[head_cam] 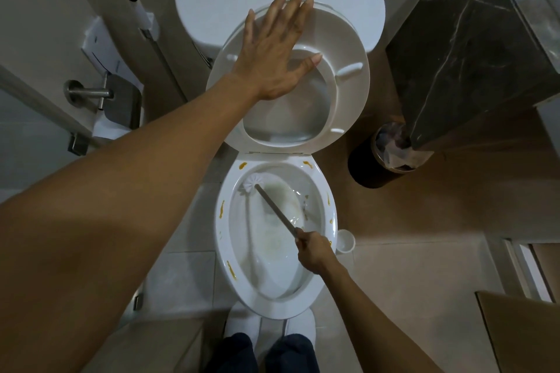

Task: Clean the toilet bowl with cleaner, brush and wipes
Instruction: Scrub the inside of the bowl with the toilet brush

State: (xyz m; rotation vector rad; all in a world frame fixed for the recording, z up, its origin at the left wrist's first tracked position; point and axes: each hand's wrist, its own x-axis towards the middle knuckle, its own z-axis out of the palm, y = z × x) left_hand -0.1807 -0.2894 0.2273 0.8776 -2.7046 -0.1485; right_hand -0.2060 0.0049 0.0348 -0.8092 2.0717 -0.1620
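Bristly round brush [253,183] in glossy oval bowl [222,247]

Left arm extended forward and up, forearm bare, wrist straight. Left hand [274,48] flat, palm down, fingers straight and spread, thumb splayed to right, pressing on raised seat [348,91]. Right arm reaching forward from lower right, lower than left. Right hand [312,248] curled in fist around end of brush handle [274,209], knuckles up.
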